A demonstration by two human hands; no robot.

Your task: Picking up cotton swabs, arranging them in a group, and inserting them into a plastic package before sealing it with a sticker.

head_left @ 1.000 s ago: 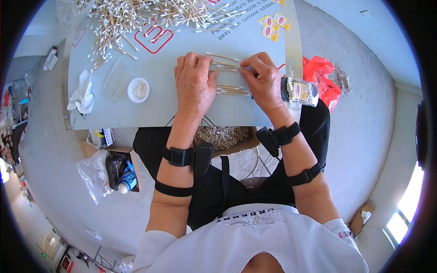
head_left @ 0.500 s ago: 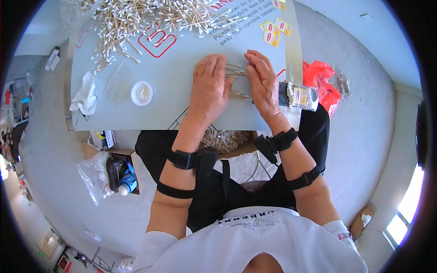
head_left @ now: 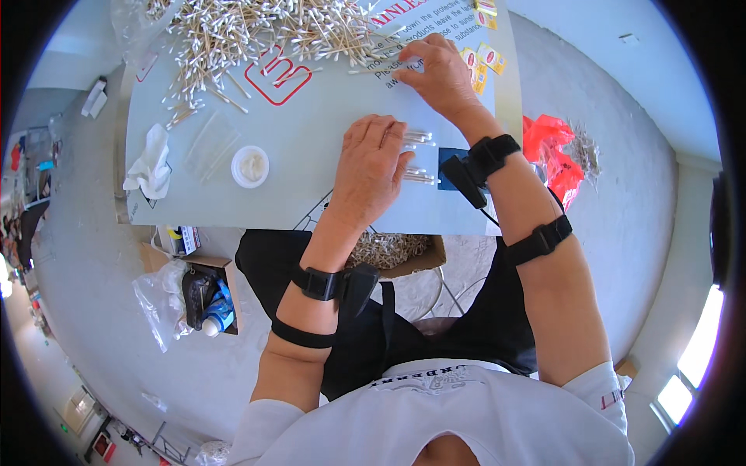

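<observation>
Two small groups of cotton swabs [head_left: 420, 137] lie just right of the left hand [head_left: 371, 159], their white tips showing past its thumb side. Each should be nearly weightless, with a thin, stiff stick that could roll or snap and soft ends that would crush or soil; mid-stick seems the best place to pinch. The left hand rests over the swabs, fingers bent down; whether it grips any cannot be told. The right hand [head_left: 437, 74] has thumb and forefinger spread apart, beside stray swabs at the edge of a heap [head_left: 256, 31] to its left. Yellow cards [head_left: 491, 58] lie right of that hand; a white tub [head_left: 251, 167] and crumpled tissue [head_left: 151, 165] sit on the surface [head_left: 311, 147], left of the left hand.
</observation>
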